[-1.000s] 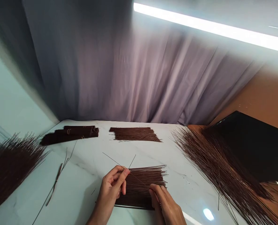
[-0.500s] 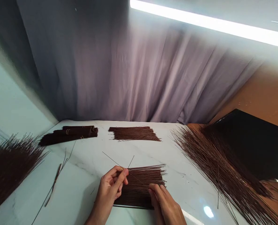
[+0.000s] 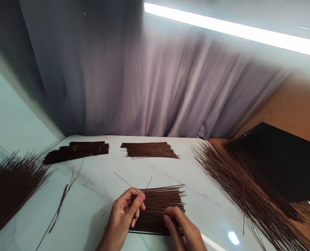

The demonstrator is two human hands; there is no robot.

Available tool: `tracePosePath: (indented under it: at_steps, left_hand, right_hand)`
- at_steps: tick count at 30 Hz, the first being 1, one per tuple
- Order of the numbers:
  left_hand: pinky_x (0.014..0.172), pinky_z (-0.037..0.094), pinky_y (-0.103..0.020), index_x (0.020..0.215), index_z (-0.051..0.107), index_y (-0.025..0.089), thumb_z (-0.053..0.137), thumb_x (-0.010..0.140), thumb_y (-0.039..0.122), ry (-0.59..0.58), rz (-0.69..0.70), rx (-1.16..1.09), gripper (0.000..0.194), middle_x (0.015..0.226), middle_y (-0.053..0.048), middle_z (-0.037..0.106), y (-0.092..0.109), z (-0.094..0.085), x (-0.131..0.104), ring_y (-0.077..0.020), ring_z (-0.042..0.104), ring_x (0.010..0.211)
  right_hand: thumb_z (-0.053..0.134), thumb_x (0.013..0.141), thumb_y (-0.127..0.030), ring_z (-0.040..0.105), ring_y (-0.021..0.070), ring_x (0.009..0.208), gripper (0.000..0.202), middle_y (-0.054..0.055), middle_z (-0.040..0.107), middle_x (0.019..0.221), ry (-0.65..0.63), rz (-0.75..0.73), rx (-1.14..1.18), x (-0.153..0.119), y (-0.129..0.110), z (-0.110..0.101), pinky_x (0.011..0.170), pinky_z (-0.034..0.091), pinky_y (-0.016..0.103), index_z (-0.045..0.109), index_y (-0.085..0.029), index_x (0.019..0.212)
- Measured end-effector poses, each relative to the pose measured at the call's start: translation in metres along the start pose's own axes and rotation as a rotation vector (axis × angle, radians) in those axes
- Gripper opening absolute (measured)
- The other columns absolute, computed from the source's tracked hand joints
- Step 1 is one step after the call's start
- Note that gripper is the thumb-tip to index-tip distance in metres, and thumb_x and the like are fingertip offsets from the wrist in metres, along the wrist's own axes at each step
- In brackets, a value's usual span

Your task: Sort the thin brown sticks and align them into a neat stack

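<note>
My left hand [image 3: 128, 209] is closed in a pinch on a thin brown stick [image 3: 125, 179], which sticks out to the upper left. A second thin stick [image 3: 148, 183] rises from the same fingertips at a slant. Lower and to the right, my right hand [image 3: 182, 225] is pinched too, at what looks like the far end of the thin stick running down from my left fingers; its tips are partly hidden. Beneath both hands lies a flat layer of dark brown sticks [image 3: 162, 197] side by side, its left part covered by my left hand.
Farther back on the white table [image 3: 97, 184] lie a flat stick bundle [image 3: 149, 150] and several tied dark rolls [image 3: 79, 150]. Long loose sticks pile up at left [image 3: 16, 191] and right [image 3: 246, 188], the latter beside a black panel [image 3: 272, 160]. A small tied bunch [image 3: 62, 202] lies left.
My right hand has shifted slightly left, with its thumb more in view. My left hand has dipped a little, and the short upright stick leans more to the right.
</note>
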State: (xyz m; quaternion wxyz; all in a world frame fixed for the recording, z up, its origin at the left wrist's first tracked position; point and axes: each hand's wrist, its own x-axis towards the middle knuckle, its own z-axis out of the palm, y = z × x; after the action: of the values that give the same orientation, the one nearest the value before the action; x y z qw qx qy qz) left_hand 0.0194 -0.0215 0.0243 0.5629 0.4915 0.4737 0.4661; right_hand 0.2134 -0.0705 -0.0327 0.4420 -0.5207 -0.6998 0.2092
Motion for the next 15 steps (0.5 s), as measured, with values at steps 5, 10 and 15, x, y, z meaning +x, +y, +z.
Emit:
tracePosePath:
  at_steps: [5,10,15]
  left_hand:
    - [0.039,0.030,-0.015,0.074,0.065,0.018,0.068,0.087,0.056,-0.133,-0.036,-0.002,0.040,0.067,0.002,0.061,0.003,0.004,-0.012,-0.0054,0.041,0.045]
    - [0.047,0.035,-0.019,0.061,0.065,0.017,0.071,0.085,0.045,-0.400,0.069,0.165,0.038,0.065,-0.002,0.065,-0.007,0.015,-0.020,-0.0091,0.051,0.050]
    - [0.048,0.033,-0.018,0.074,0.064,0.018,0.064,0.092,0.049,-0.208,-0.012,0.176,0.035,0.067,0.002,0.060,0.001,0.004,0.000,-0.0087,0.043,0.053]
  right_hand:
    - [0.042,0.106,-0.042,0.058,0.0135,0.064,0.033,-0.001,0.062,0.072,-0.222,0.067,0.117,0.030,-0.004,-0.030,0.059,0.046,0.021,0.056,-0.022,0.085]
    - [0.044,0.106,-0.028,0.060,0.0154,0.075,0.027,0.001,0.066,0.080,-0.462,-0.156,-0.044,0.090,-0.048,-0.084,0.069,0.046,0.025,0.060,-0.021,0.086]
    - [0.034,0.104,-0.015,0.050,0.0163,0.062,0.028,0.001,0.057,0.066,-0.148,-0.585,-0.330,0.053,-0.048,-0.058,0.057,0.036,0.027,0.058,-0.020,0.091]
